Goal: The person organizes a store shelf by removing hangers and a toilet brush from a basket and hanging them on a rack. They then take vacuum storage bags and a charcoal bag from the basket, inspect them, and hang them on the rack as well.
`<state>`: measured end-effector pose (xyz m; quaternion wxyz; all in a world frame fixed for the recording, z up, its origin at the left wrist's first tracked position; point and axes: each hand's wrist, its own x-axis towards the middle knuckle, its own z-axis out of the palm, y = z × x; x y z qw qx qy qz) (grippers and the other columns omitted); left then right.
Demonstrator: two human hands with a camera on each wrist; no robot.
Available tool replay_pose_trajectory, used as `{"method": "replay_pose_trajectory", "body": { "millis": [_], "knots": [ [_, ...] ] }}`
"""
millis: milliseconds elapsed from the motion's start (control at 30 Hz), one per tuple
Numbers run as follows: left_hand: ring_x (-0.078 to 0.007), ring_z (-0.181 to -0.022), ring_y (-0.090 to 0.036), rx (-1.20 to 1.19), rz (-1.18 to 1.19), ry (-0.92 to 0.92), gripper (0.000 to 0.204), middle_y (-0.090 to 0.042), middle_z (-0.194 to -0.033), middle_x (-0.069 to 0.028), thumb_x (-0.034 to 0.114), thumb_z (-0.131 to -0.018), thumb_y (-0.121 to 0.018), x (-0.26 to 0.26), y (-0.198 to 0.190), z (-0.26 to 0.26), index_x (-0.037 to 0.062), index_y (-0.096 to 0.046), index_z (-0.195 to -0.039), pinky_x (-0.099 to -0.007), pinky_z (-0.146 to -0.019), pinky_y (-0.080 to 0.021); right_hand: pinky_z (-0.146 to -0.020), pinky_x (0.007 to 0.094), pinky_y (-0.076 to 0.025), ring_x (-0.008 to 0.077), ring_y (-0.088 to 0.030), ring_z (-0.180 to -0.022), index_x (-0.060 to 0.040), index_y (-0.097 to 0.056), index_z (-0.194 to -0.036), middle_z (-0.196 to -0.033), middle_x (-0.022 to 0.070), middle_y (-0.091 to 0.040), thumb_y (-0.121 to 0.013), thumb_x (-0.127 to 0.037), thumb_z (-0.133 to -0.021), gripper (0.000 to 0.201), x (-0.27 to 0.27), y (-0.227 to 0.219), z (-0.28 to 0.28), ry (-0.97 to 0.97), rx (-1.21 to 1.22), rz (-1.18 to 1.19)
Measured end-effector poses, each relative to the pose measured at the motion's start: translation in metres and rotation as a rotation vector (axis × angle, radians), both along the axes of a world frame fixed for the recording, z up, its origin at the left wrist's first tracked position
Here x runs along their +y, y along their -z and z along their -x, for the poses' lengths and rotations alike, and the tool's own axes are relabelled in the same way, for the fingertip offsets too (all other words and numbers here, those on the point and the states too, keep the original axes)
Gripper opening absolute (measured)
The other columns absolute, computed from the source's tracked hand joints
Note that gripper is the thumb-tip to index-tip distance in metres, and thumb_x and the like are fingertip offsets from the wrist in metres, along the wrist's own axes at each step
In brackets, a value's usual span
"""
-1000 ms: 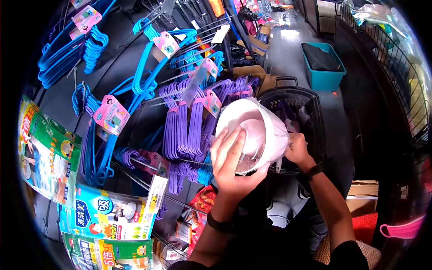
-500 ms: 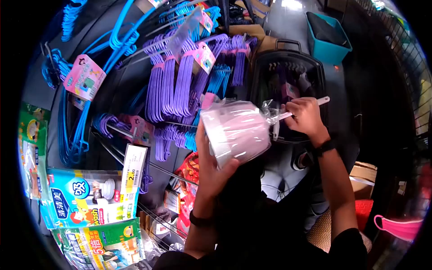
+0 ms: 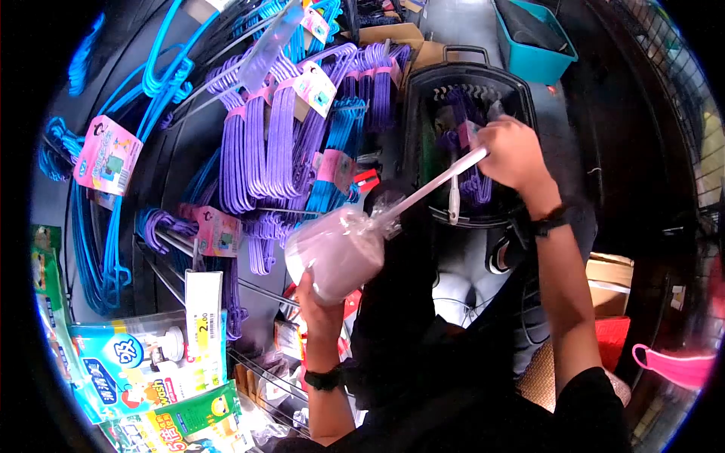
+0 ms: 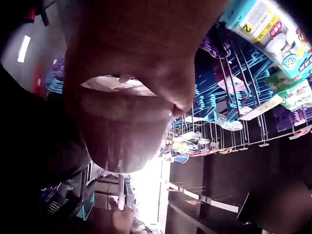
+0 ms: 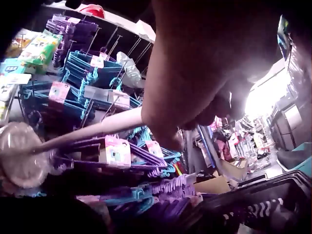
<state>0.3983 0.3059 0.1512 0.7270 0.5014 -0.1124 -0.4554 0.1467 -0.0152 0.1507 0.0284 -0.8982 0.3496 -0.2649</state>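
My right hand (image 3: 513, 155) grips the end of a long pale handle. At its other end is a pale pink cup-shaped item (image 3: 336, 253) wrapped in clear plastic, gathered where the handle enters. The cup part hangs low and to the left. My left hand (image 3: 321, 313) holds the cup from below, thumb against its side. In the left wrist view, the left hand (image 4: 141, 48) curves over the wide end of the cup (image 4: 124, 126). The right wrist view shows the handle (image 5: 97, 127) running into the right hand (image 5: 195, 73), whose fingertips are partly hidden.
Purple hangers (image 3: 260, 151) and blue hangers (image 3: 98, 219) hang on rack hooks to the left. Packaged cloths (image 3: 143, 359) and a price tag (image 3: 204, 313) stand below. A black basket (image 3: 423, 90) holding purple hangers and another white handle (image 3: 454, 202) sits ahead, near a teal bin (image 3: 532, 57).
The cup turned from showing its hollow end to lying sideways, then swung down and left with the left hand. The right hand came up out of the basket area, holding the handle's end.
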Motion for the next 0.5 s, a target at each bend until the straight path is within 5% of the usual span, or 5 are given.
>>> {"method": "replay_pose_trajectory", "body": {
  "millis": [133,267,433,500],
  "knots": [
    [-0.0369,-0.134,-0.050,-0.148,-0.109,-0.096,0.074,-0.049,-0.146,-0.0196,0.053,-0.097,-0.046,0.007,-0.006,-0.003,0.0049,-0.035,-0.152,-0.0529,-0.112,-0.040,-0.067,0.0478,-0.056,0.0357,-0.070,-0.080,-0.0109,-0.068,-0.069,-0.075,0.0132,-0.068,-0.070,-0.020,-0.066,0.010,0.002,-0.001,-0.011,-0.081,0.206,-0.221],
    [-0.0331,-0.133,-0.052,-0.175,-0.075,-0.246,0.074,-0.051,-0.146,-0.0147,0.053,-0.095,-0.054,0.026,-0.011,-0.003,0.0040,-0.041,-0.149,-0.0498,-0.111,-0.042,-0.073,0.0445,-0.055,0.0378,-0.068,-0.080,-0.0039,-0.063,-0.082,-0.084,0.0144,-0.068,-0.076,-0.017,-0.068,0.023,0.001,-0.015,-0.019,-0.336,-0.088,-0.425],
    [-0.0351,-0.134,-0.050,0.003,-0.084,-0.333,0.078,-0.049,-0.148,-0.0142,0.060,-0.090,-0.054,0.050,0.000,-0.005,0.0113,-0.042,-0.150,-0.0557,-0.110,-0.042,-0.065,0.0243,-0.050,0.0054,-0.063,-0.077,-0.0008,-0.068,-0.098,-0.085,0.0030,-0.069,-0.075,-0.001,-0.089,0.011,-0.018,-0.021,-0.005,-0.683,-0.376,-0.930],
    [-0.0352,-0.135,-0.049,0.049,-0.093,-0.298,0.078,-0.049,-0.148,-0.0135,0.060,-0.090,-0.055,0.054,0.009,-0.002,0.0118,-0.042,-0.150,-0.0564,-0.111,-0.040,-0.060,0.0233,-0.051,0.0073,-0.064,-0.069,-0.0001,-0.067,-0.098,-0.082,0.0037,-0.068,-0.073,-0.003,-0.091,0.009,-0.018,-0.016,-0.001,-0.631,-0.495,-1.108]
  ]
}}
